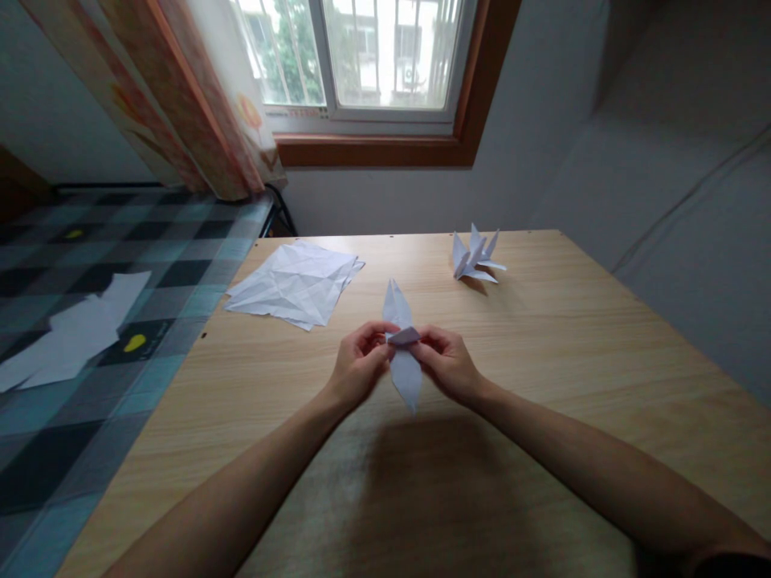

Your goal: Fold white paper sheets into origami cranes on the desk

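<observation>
Between my two hands is a white folded paper figure [406, 377], held above the wooden table. One long pointed flap reaches away from me with a split tip, and another points toward me. A small folded part stands across its middle. My left hand [360, 363] pinches the left side of that middle between thumb and fingers. On the right side, my right hand [446, 363] grips it the same way, fingers closed. The fingertips hide part of the central folds.
Creased white paper sheets [295, 281] lie stacked at the table's far left. Several folded paper pieces [475, 257] stand grouped at the far right of the table [572, 345]. White paper scraps [84, 333] rest on a checked bedspread [54, 457] at left. A window is behind.
</observation>
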The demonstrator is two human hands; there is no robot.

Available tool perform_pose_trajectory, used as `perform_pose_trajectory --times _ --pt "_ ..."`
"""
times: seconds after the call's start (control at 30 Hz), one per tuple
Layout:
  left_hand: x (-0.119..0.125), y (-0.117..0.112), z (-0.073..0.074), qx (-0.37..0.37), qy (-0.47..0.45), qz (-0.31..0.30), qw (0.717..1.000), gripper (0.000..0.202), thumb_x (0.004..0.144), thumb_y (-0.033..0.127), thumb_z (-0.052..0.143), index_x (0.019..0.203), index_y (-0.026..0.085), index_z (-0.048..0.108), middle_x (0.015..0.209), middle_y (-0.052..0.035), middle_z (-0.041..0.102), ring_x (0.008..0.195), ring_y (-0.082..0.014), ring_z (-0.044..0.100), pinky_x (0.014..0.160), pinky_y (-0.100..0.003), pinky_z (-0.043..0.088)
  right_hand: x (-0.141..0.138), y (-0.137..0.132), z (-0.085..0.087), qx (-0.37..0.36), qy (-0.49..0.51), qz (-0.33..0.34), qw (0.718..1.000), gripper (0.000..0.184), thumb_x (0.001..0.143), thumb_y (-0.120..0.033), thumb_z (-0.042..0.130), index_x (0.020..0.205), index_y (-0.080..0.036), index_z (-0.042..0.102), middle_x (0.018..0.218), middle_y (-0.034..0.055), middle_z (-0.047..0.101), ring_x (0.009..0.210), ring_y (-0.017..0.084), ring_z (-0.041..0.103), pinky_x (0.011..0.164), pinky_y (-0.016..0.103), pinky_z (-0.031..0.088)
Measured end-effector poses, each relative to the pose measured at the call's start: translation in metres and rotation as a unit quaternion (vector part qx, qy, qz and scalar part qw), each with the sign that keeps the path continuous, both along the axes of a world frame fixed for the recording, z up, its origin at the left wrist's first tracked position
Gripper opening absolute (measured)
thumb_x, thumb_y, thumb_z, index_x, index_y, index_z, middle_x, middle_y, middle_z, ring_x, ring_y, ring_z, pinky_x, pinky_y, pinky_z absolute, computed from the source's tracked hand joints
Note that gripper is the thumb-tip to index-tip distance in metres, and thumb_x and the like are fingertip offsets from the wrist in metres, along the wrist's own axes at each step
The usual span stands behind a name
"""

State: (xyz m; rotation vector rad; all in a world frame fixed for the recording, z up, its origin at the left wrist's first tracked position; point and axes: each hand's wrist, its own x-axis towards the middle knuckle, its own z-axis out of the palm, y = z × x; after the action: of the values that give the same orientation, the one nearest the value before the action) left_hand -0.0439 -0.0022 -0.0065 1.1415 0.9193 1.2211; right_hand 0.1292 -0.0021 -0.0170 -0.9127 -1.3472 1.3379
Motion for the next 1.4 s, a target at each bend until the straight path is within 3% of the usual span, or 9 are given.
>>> perform_pose_trajectory --times 0.13,0.37,0.5,0.67,0.87,0.97,1.1,1.23,1.4 --pt "0.003 -0.001 0.004 0.023 0.031 0.01 0.999 0.015 0.07 0.027 0.074 0.076 0.015 0.068 0.075 -0.0031 0.068 0.069 -0.0147 0.06 0.067 -0.026 0.047 -0.002 -0.001 0.003 -0.006 0.002 -0.02 1.0 0.027 0.074 -0.043 0.076 0.074 -0.018 0.065 0.066 -0.0011 0.062 0.06 0.012 0.053 0.056 0.026 0.042" --pt "0.007 -0.001 0.0 0.016 -0.012 0.027 0.999 0.029 0.067 0.021 0.076 0.077 0.021 0.049 0.067 0.0048 0.059 0.06 -0.0097 0.053 0.06 -0.021 0.041 -0.002 0.004 -0.005 -0.047 0.059 -0.023 0.997 0.059 0.069 -0.033 0.08 0.121 -0.022 0.054 0.063 -0.0082 0.059 0.054 0.009 0.052 0.055 0.022 0.041" --pt "0.007 -0.004 0.0 0.052 0.049 0.032 0.997 0.031 0.073 0.024 0.073 0.067 0.02 0.043 0.062 0.0062 0.048 0.055 -0.0078 0.042 0.054 -0.02 0.034 0.0 0.005 -0.002 -0.041 0.044 -0.02 0.998 0.049 0.069 -0.032 0.078 0.112 -0.02 0.058 0.06 -0.009 0.053 0.053 0.009 0.049 0.053 0.022 0.038" --pt "0.004 -0.005 0.001 0.084 0.136 -0.007 0.987 0.011 0.082 0.028 0.065 0.083 0.018 0.063 0.063 0.0035 0.051 0.057 -0.0109 0.045 0.054 -0.022 0.034 -0.002 0.001 0.0 -0.029 0.038 -0.043 0.998 0.036 0.071 -0.034 0.077 0.098 -0.021 0.056 0.059 -0.0087 0.052 0.052 0.009 0.048 0.052 0.022 0.037" --pt "0.004 -0.006 -0.003 0.038 0.063 -0.044 0.996 0.028 0.079 0.041 0.073 0.094 0.019 0.064 0.071 0.0013 0.06 0.059 -0.0105 0.052 0.056 -0.021 0.039 -0.003 -0.007 -0.002 0.053 0.011 -0.014 0.998 0.03 0.081 -0.036 0.074 0.103 -0.023 0.058 0.088 0.0006 0.065 0.072 0.013 0.058 0.067 0.028 0.048" --pt "0.003 -0.005 -0.003 0.024 0.026 -0.055 0.998 0.04 0.075 0.043 0.077 0.105 0.019 0.065 0.09 -0.004 0.068 0.072 -0.014 0.061 0.068 -0.025 0.048 -0.001 -0.008 0.003 0.105 -0.032 0.008 0.994 0.025 0.087 -0.035 0.067 0.109 -0.024 0.063 0.109 0.0051 0.063 0.08 0.015 0.058 0.071 0.03 0.05" --pt "0.003 -0.004 -0.002 0.0 0.011 -0.046 0.999 0.057 0.072 0.039 0.081 0.121 0.018 0.063 0.098 -0.0072 0.069 0.078 -0.017 0.064 0.071 -0.028 0.051 0.002 -0.007 0.007 0.173 -0.076 0.019 0.982 0.027 0.094 -0.034 0.056 0.119 -0.029 0.068 0.114 0.0065 0.059 0.099 0.02 0.058 0.086 0.035 0.051" --pt "0.002 -0.001 -0.001 0.001 0.002 -0.017 1.0 0.041 0.071 0.035 0.079 0.106 0.017 0.068 0.098 -0.0062 0.068 0.081 -0.0173 0.063 0.07 -0.027 0.05 0.002 -0.006 0.004 0.184 -0.094 0.019 0.978 0.028 0.096 -0.031 0.052 0.116 -0.031 0.071 0.124 0.0069 0.054 0.112 0.021 0.055 0.097 0.038 0.048" --pt "0.001 0.003 -0.001 0.022 0.0 0.007 1.0 0.015 0.07 0.028 0.073 0.077 0.016 0.067 0.076 -0.0015 0.065 0.071 -0.0145 0.058 0.065 -0.025 0.046 0.002 -0.004 0.001 0.157 -0.083 0.005 0.984 0.027 0.095 -0.025 0.051 0.108 -0.028 0.074 0.127 0.0062 0.058 0.116 0.022 0.055 0.1 0.039 0.045"
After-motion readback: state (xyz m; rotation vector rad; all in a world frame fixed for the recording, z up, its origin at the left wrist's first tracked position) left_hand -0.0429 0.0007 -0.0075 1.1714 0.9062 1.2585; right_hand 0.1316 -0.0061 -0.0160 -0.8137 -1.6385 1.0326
